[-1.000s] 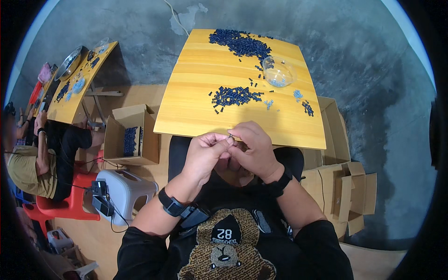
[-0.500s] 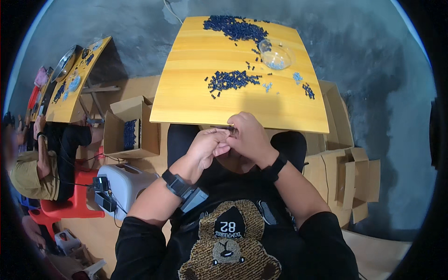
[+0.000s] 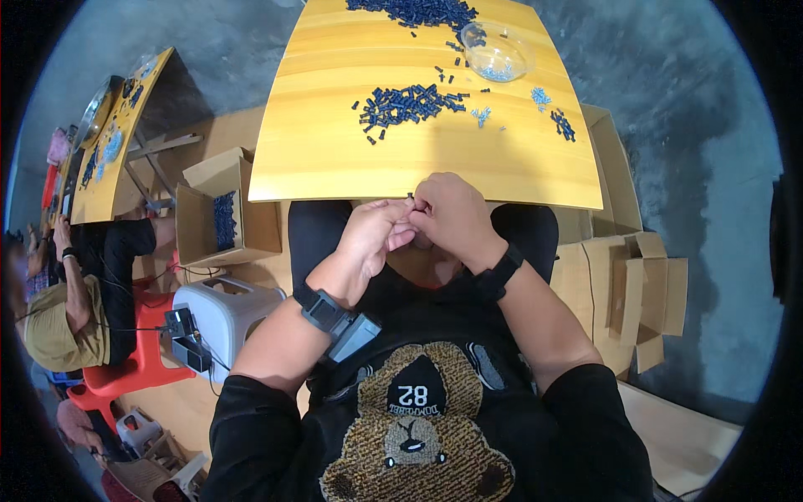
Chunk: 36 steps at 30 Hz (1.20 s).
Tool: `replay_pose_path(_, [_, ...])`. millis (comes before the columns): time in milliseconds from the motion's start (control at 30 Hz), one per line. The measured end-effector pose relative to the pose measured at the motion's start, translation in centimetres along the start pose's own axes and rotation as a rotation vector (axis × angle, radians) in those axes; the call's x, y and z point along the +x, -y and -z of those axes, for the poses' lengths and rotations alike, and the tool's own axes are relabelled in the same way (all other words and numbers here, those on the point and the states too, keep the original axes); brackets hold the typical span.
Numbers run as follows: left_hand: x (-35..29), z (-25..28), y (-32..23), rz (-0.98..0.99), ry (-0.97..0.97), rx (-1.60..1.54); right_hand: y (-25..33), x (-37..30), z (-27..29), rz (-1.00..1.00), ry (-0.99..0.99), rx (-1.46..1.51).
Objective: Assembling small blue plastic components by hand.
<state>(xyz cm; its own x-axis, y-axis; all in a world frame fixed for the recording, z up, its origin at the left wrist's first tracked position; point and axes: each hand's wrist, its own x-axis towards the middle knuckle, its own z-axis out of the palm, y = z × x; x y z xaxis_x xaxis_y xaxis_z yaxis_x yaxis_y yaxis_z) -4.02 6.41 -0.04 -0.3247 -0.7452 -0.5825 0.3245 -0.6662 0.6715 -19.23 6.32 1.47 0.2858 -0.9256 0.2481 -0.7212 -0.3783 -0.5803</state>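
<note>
My left hand (image 3: 375, 237) and my right hand (image 3: 456, 219) meet at the near edge of the yellow wooden table (image 3: 335, 171), fingers pinched together. A small dark piece (image 3: 411, 196) pokes up between the fingertips; most of it is hidden, and which hand bears it more is unclear. Beyond the hands lies a loose pile of small black plastic parts (image 3: 410, 106). To its right are a few small pale-blue pieces (image 3: 480, 116), another pale-blue cluster (image 3: 540, 99) and a little group of black parts (image 3: 563, 126).
A clear plastic bowl (image 3: 497, 54) with pale-blue pieces stands farther back, beside a large black pile (image 3: 414, 10). Open cardboard boxes flank the table, left (image 3: 197, 209) and right (image 3: 623, 180). A grey stool (image 3: 222, 322) and a seated person (image 3: 71, 322) are at left.
The view has shifted, so the table sits higher in the picture. My hands stay together at the table edge, and the dark piece shows a little more between the fingertips.
</note>
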Motion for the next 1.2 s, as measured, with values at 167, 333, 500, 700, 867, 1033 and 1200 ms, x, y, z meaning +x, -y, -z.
replay_pose_path(167, [0.0, -0.3, 0.0, 0.002, -0.027, 0.029, 0.0, 0.0, 0.2, 0.021, 0.021, -0.020])
replay_pose_path(333, [-0.7, -0.6, 0.2, 0.043, -0.035, -0.024, -0.1, -0.1, 0.5, 0.076, 0.036, -0.007])
replay_pose_path(500, [-0.3, -0.5, 0.0, 0.009, -0.032, -0.029, -0.2, 0.2, 0.3, 0.034, 0.055, -0.021])
replay_pose_path(700, [-0.1, -0.9, 0.2, 0.002, -0.056, -0.064, -0.4, 0.3, 0.3, 0.045, 0.049, -0.034])
replay_pose_path(867, [0.0, -0.8, 0.4, 0.020, -0.048, -0.104, -0.4, 0.3, 0.5, 0.029, 0.060, -0.013])
replay_pose_path(1033, [-0.2, -1.0, 0.3, 0.013, -0.053, -0.114, -0.5, 0.4, 0.5, 0.033, 0.068, 0.011])
replay_pose_path(1200, [0.2, -1.5, 0.2, 0.021, -0.123, -0.157, -0.9, 0.4, 0.3, 0.072, 0.067, 0.035])
